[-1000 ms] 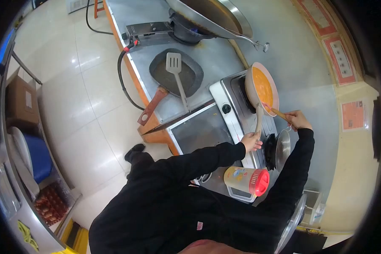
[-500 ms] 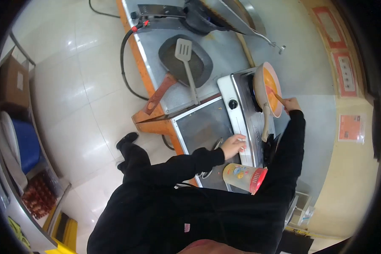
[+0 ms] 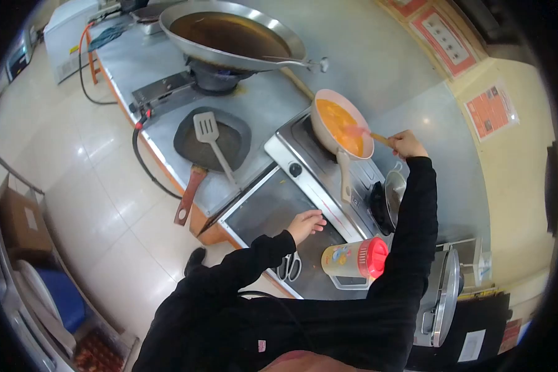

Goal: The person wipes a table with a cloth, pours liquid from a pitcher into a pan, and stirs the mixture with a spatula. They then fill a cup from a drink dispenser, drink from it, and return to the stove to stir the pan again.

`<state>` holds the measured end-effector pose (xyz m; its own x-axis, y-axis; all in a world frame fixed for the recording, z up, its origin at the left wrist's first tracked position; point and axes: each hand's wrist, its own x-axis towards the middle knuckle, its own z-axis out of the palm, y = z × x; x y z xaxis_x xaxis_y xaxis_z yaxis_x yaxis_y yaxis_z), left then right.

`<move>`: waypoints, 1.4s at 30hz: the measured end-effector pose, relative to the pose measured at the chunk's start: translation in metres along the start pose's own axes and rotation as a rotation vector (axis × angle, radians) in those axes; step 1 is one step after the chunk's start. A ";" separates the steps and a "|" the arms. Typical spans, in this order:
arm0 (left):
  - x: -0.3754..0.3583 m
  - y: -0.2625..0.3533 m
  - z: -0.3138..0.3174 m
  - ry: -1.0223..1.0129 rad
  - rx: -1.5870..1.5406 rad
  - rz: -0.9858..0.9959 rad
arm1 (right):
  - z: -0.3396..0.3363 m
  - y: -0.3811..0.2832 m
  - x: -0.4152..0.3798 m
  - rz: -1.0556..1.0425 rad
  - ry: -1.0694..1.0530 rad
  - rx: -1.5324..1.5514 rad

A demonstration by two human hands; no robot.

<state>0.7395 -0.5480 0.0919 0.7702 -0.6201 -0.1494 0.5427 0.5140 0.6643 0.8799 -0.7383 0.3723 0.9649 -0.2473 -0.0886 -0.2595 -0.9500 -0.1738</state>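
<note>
My right hand (image 3: 409, 144) is closed around the wooden handle of a spatula (image 3: 378, 136), whose pinkish head dips into orange liquid (image 3: 341, 124). That liquid fills a light-coloured frying pan (image 3: 319, 127), tilted in this view, on the stove (image 3: 297, 146). The pan's beige handle (image 3: 344, 180) points toward my body. My left hand (image 3: 307, 226) hovers over the dark counter panel, empty, with loosely bent fingers. Below it lie scissors (image 3: 289, 268), partly under my sleeve. A yellowish pitcher (image 3: 342, 259) with a red lid stands to its right.
A dark square pan (image 3: 195, 149) with a slotted turner (image 3: 214, 146) across it sits left of the stove. Farther back, a large wok (image 3: 173, 28) of brown liquid rests on a burner. A lidded pot (image 3: 395, 192) is beside my right forearm.
The view has swung, bringing the whole wok and the pot by my forearm into sight. My right hand still holds the spatula in the pan. My left hand stays empty near the stove's front.
</note>
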 end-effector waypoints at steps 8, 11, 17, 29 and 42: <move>0.048 0.037 0.036 -0.126 0.010 -0.100 | 0.020 0.008 -0.024 -0.108 -0.155 -0.058; 0.065 0.042 0.041 -0.118 -0.001 -0.134 | 0.029 -0.006 -0.009 -0.127 -0.152 -0.029; 0.072 0.051 0.041 -0.200 -0.027 -0.150 | 0.046 -0.025 0.037 -0.191 -0.096 0.048; 0.070 0.046 0.041 -0.167 0.052 -0.089 | 0.063 0.004 0.095 -0.177 0.070 0.209; 0.071 0.045 0.041 -0.173 0.098 -0.056 | 0.078 0.091 0.111 0.067 0.150 0.261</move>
<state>0.8043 -0.5932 0.1412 0.6660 -0.7431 -0.0661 0.5417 0.4208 0.7277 0.9604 -0.8374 0.2697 0.9355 -0.3516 0.0338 -0.3059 -0.8543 -0.4203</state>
